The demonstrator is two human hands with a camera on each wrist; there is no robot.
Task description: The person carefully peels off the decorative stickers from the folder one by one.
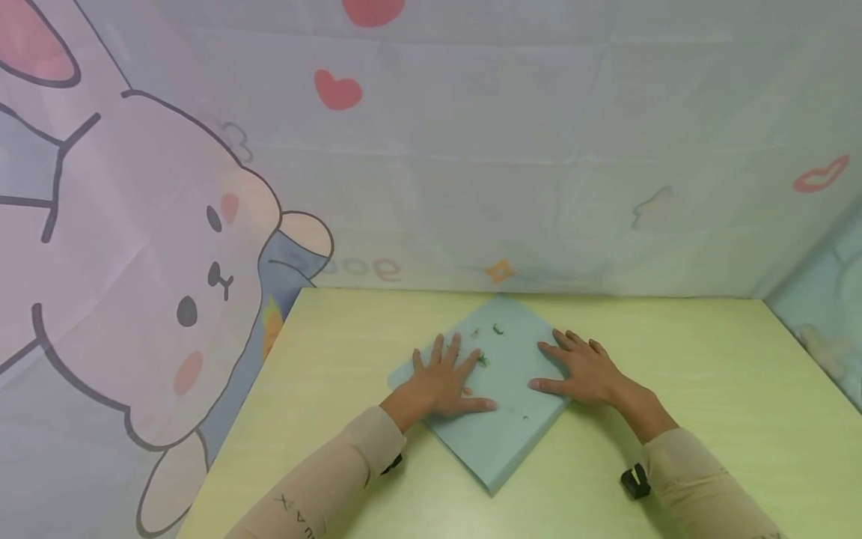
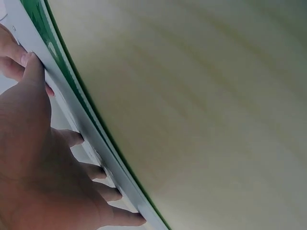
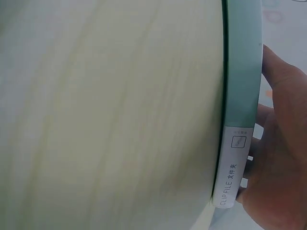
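Note:
A pale green clip file lies turned cornerwise on the table, with small printed plant-like marks on its cover. My left hand rests flat on the cover's left part, fingers spread. On the right part lies my right hand, its fingers also spread and pressing lightly over the edge area. In the right wrist view the file's spine shows, with a white label reading CLIP FILE. The left wrist view shows the file's side edge, dark green between paler layers, under my left hand's fingertips.
The light yellow-green table extends around the file. Behind it hangs a pale cloth with printed hearts, and a large cartoon rabbit fills its left side. A black wrist strap piece shows under the right sleeve.

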